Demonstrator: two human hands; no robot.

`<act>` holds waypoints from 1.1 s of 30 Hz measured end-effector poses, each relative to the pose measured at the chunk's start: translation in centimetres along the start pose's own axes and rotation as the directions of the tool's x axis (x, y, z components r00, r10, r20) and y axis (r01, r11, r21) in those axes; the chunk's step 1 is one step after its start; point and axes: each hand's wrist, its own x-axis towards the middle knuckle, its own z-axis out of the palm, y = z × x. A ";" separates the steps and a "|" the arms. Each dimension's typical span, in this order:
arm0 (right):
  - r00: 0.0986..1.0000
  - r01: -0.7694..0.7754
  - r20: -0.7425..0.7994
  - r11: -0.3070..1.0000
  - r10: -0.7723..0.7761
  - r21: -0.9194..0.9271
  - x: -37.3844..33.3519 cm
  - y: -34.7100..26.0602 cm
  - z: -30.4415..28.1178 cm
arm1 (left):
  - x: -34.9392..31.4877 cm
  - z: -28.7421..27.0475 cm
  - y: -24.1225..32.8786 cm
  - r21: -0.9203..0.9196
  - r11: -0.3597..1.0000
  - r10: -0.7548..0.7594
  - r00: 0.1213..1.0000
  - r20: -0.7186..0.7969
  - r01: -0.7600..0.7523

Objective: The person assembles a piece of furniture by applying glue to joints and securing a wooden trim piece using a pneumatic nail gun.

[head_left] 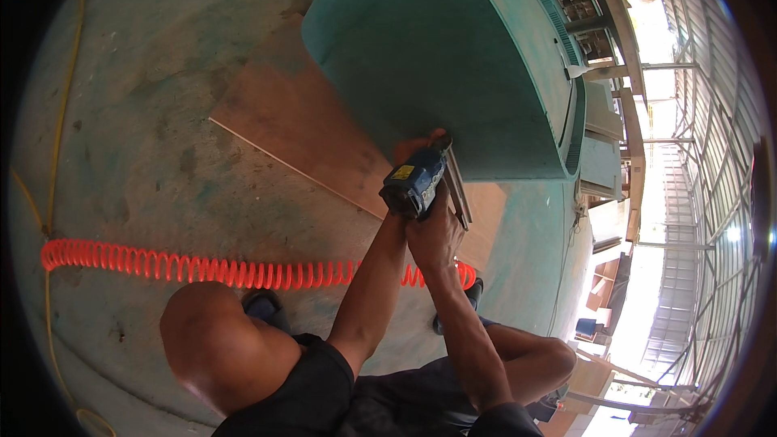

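My right hand (pixel 437 235) is wrapped round the handle of a dark blue nail gun (pixel 413 182) with a yellow label and a long metal magazine. Its nose is up against the lower part of a large teal curved panel piece (pixel 421 48). My left forearm reaches in beside the right one, and my left hand (pixel 405 148) lies beyond the tool at the panel's lower edge. The nail gun covers most of that hand, so its grip is hidden. A brown board (pixel 299 121) lies flat on the floor under the panel piece.
A coiled red air hose (pixel 202 265) stretches across the floor in front of my feet, its right end close to my right wrist. A thin yellow hose (pixel 61 129) runs along the left. Stacked boards and wooden framing (pixel 603 129) stand at the right, near a metal-framed wall (pixel 688 194).
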 end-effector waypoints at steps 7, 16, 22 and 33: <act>1.000 -0.016 0.001 0.999 0.016 -0.049 0.1 -0.1 0.0 | 2.3 -0.1 -0.6 0.017 0.993 0.118 0.993 0.029 -0.119; 0.997 0.016 -0.081 0.985 -0.002 0.173 -3.1 2.3 -2.6 | 2.4 2.1 1.0 0.571 0.821 0.083 0.986 -0.148 0.017; 0.991 0.035 -0.131 0.953 0.005 0.302 -4.5 4.3 -2.3 | 2.1 0.1 -2.0 0.553 0.828 0.282 0.782 -0.555 0.094; 0.960 0.103 -0.279 0.895 0.025 0.435 -7.0 5.3 -5.6 | 0.8 11.1 -3.8 0.888 0.372 0.627 0.778 -0.025 -0.271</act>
